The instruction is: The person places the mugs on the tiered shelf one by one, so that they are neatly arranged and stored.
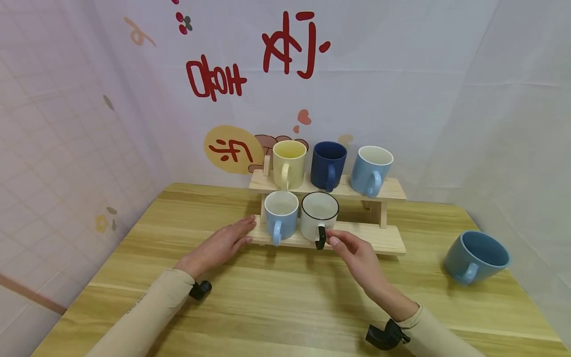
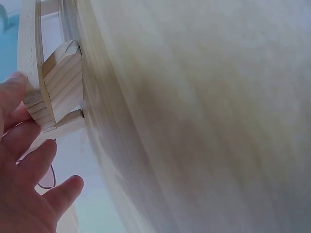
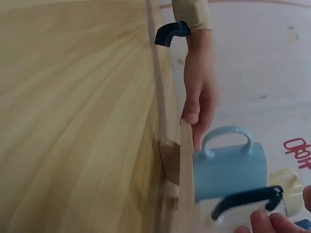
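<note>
A white mug (image 1: 317,218) with a black rim and black handle (image 1: 321,238) stands on the lower board of a wooden two-tier rack (image 1: 379,238). My right hand (image 1: 359,258) is at that handle, thumb and fingertips close beside it; the right wrist view shows a gap between thumb and fingers. Left of the white mug stands a light blue mug (image 1: 282,218), its handle facing me. My left hand (image 1: 223,243) holds the left end of the lower board, thumb on one side and fingers on the other.
On the upper board stand a yellow mug (image 1: 292,166), a dark blue mug (image 1: 327,166) and another light blue mug (image 1: 368,171). A larger grey-blue mug (image 1: 475,260) is on the wooden table (image 1: 285,302) at the right. A printed cloth (image 1: 401,74) hangs behind.
</note>
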The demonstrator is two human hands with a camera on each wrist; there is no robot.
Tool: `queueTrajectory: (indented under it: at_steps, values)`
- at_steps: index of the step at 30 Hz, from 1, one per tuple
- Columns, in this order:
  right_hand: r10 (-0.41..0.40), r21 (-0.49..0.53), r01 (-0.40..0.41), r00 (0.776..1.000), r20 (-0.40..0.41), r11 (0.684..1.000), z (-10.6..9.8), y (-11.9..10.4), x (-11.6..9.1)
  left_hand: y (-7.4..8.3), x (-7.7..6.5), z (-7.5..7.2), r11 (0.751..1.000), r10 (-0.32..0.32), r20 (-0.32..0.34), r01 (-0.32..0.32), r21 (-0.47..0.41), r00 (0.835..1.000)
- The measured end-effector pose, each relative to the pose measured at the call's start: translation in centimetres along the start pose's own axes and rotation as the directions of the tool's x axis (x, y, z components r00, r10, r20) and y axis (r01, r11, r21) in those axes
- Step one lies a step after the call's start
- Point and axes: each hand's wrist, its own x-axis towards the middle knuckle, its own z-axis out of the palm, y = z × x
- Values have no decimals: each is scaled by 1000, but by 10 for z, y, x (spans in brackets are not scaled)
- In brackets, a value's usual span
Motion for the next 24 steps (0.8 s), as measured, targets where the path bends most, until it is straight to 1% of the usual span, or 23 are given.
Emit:
queueTrajectory:
  at_steps: [3, 6, 8, 10, 11, 13, 15, 18, 24]
  values:
    - [-83, -40, 83, 997, -3, 996, -15, 2, -11, 1, 0, 0, 1000, 3, 2, -3, 2, 1000]
    - [-154, -68, 152, 988, -19, 986, -32, 4, -24, 1, 1, -1, 1000, 13, 3, -13, 3, 1000]
    - [-169, -90, 166, 985, -25, 982, -45, 5, -33, 2, 1, -1, 1000, 20, 3, -20, 5, 1000]
    - [-165, -125, 160, 986, -32, 979, -57, 6, -41, 2, 1, -2, 1000, 20, 3, -20, 5, 1000]
    - [-162, -148, 154, 986, -38, 977, -64, 7, -45, 2, 1, -2, 1000, 18, 3, -18, 5, 1000]
    - [-151, -232, 133, 987, -62, 964, -78, 8, -51, 2, 1, -3, 1000, 10, 0, -10, 5, 1000]
    - [-139, -311, 104, 986, -91, 945, -92, 10, -57, 2, 1, -3, 1000, 2, 0, -2, 5, 1000]
    - [-105, -412, 41, 986, -133, 910, -115, 14, -67, 2, 0, -3, 1000, 0, 4, 0, 0, 1000]
    - [-10, -461, -77, 983, -183, 884, -156, 28, -86, 2, 1, -2, 1000, 11, 2, -11, -8, 1000]
